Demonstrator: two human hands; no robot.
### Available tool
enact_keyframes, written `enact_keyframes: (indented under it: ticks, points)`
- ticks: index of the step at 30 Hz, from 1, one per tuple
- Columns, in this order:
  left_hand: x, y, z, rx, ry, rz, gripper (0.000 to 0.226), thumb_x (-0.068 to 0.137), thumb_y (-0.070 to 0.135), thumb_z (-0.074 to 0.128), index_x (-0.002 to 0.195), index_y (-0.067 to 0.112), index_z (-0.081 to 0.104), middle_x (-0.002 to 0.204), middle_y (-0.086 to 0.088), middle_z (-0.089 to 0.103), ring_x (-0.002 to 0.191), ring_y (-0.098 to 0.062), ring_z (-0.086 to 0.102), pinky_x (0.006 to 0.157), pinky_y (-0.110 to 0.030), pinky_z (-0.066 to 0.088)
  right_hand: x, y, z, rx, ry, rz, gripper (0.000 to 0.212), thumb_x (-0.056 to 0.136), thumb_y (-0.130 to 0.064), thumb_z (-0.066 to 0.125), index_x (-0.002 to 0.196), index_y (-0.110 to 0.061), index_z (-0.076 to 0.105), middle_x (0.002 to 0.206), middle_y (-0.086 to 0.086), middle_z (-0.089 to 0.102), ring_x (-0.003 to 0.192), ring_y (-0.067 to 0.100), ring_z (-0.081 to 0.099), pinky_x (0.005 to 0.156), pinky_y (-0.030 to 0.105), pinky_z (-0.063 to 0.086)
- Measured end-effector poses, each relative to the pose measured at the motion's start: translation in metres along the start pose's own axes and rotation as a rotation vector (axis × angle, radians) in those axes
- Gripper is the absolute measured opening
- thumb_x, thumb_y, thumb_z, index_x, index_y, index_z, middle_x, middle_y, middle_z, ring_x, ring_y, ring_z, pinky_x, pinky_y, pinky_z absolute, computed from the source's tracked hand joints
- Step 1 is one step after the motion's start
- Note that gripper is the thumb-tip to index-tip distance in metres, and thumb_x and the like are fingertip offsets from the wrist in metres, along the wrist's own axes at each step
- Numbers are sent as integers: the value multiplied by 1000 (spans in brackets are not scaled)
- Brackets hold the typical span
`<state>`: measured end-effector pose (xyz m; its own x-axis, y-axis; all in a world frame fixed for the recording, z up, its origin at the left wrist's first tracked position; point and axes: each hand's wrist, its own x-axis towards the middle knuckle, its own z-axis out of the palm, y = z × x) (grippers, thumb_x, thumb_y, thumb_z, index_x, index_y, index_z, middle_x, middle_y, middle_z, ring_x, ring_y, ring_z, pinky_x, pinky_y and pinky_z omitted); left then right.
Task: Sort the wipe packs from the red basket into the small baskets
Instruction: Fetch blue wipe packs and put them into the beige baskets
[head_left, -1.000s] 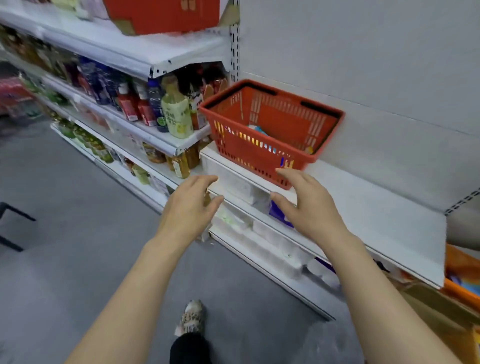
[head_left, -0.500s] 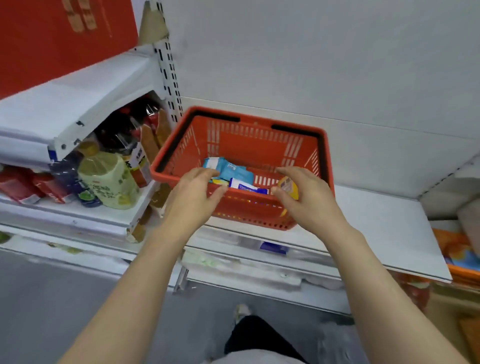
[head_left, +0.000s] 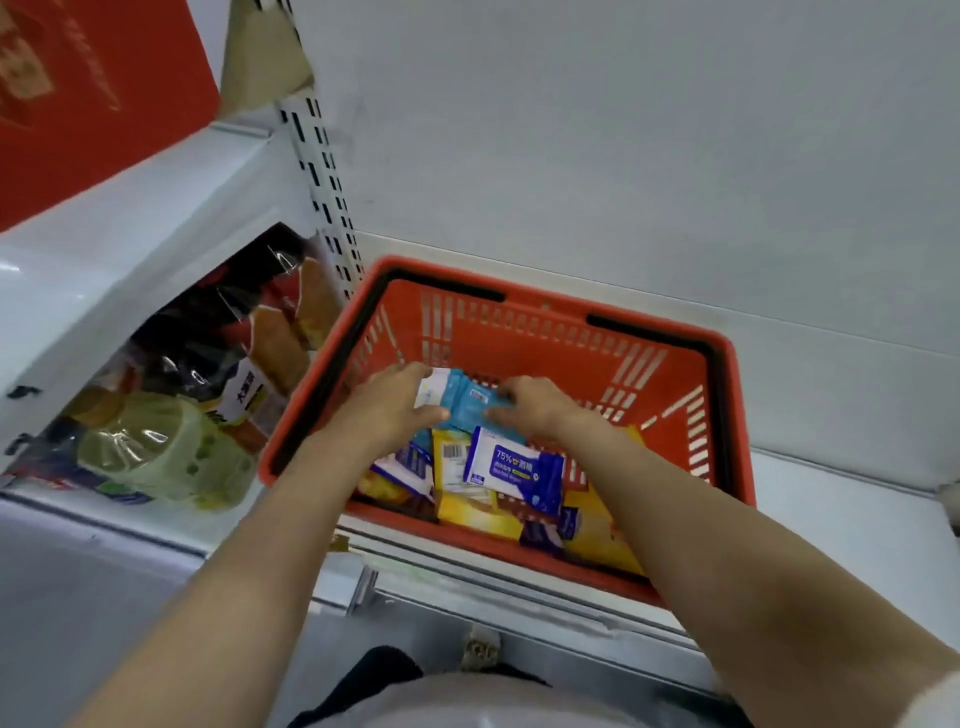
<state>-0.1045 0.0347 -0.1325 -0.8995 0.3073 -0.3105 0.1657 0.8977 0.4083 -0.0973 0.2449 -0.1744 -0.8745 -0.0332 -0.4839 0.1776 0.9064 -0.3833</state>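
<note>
White shop shelving fills our view, with a pale grey back panel (head_left: 623, 156) rising behind the white shelf (head_left: 831, 519) that carries the red basket (head_left: 545, 332). We see the basket sitting toward the left end of this shelf, its near rim hanging close to the shelf's front edge and its left wall just beside the slotted upright (head_left: 324, 171).

We reach into the basket with both bare hands. Our left hand (head_left: 387, 402) has its fingers and thumb curled round the left end of a light blue wipe pack (head_left: 462, 402), gripping it. Our right hand (head_left: 535, 402) lies on the right end of the same pack with fingers bent over it; we cannot tell whether it truly grips or only rests there, since the fingertips are blurred. The pack is held above the pile, near the middle of the basket.

Below it, toward the basket's near wall, lie more packs in a loose heap: a white and dark blue pack (head_left: 514, 467) marked 75% on top, yellow packs (head_left: 478, 512) under and beside it, and further dark blue ones partly hidden by our forearms.

On the neighbouring shelf to the left we see a pale green bottle (head_left: 166, 447) and dark bottles (head_left: 208, 343) behind it. A red sign (head_left: 88, 88) fills the upper left corner.
</note>
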Motion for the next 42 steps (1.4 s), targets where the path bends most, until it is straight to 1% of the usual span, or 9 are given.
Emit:
enact_keyframes:
  ticks: [3, 8, 13, 20, 24, 30, 34, 38, 42]
  points:
    - [25, -2, -2, 15, -80, -4, 65, 87, 43, 70, 143, 21, 46, 143, -9, 52, 129, -27, 50, 104, -37, 42, 27, 1, 18, 19, -17, 48, 45, 92, -46, 62, 121, -11, 59, 118, 12, 64, 98, 27, 62, 78, 34, 50]
    - [64, -3, 0, 78, -177, 20, 67, 87, 44, 70, 144, 21, 45, 146, -9, 49, 132, -28, 47, 108, -40, 40, 43, 10, 35, 24, 22, 136, 65, 79, -52, 75, 126, -12, 54, 123, 10, 60, 105, 26, 58, 85, 34, 48]
    - [89, -7, 11, 101, -299, 8, 71, 89, 45, 68, 147, 16, 41, 150, -9, 44, 135, -27, 45, 108, -34, 39, 35, 33, 23, 197, -57, 196, 40, 77, -50, 79, 97, -20, 62, 98, -2, 63, 86, 16, 59, 63, 26, 43]
    - [102, -12, 38, 120, -312, -27, 88, 84, 37, 75, 152, 8, 27, 154, -14, 34, 138, -29, 38, 111, -33, 35, 1, 48, -1, 557, 123, 259, 41, 77, -29, 84, 111, -18, 64, 108, 0, 67, 99, 20, 65, 89, 43, 56]
    - [106, -12, 41, 196, -294, -15, 81, 78, 34, 82, 144, 14, 40, 144, -11, 47, 129, -28, 48, 101, -33, 43, -16, 49, -9, 718, 187, 307, 28, 76, -26, 85, 98, -20, 68, 100, -1, 72, 93, 17, 70, 83, 40, 60]
    - [102, -9, 47, 275, -286, 36, 80, 65, 36, 90, 132, 26, 47, 144, -12, 35, 133, -33, 37, 106, -39, 39, -38, 37, -11, 796, 256, 337, 31, 74, -27, 86, 97, -13, 71, 95, 1, 75, 86, 16, 72, 79, 40, 62]
    - [102, 0, 32, 193, -225, 95, 57, 67, 30, 89, 106, 21, 49, 123, -11, 55, 111, -30, 54, 87, -36, 47, -50, 30, -13, 864, 299, 351, 35, 76, -27, 85, 100, -7, 69, 97, 5, 75, 88, 18, 73, 80, 43, 61]
    - [96, 18, 6, 18, -67, 46, 54, 73, 34, 86, 115, 13, 58, 119, -13, 64, 109, -34, 61, 83, -35, 48, -61, 19, -19, 908, 399, 347, 35, 77, -32, 84, 100, -10, 68, 98, 4, 75, 88, 18, 73, 76, 39, 61]
    - [75, 29, -10, -673, -119, -75, 23, 83, 21, 79, 95, 7, 65, 106, -16, 71, 91, -28, 71, 67, -35, 60, -66, -3, -21, 882, 586, 336, 32, 79, -40, 80, 95, -16, 66, 94, 3, 73, 87, 23, 72, 74, 43, 61]
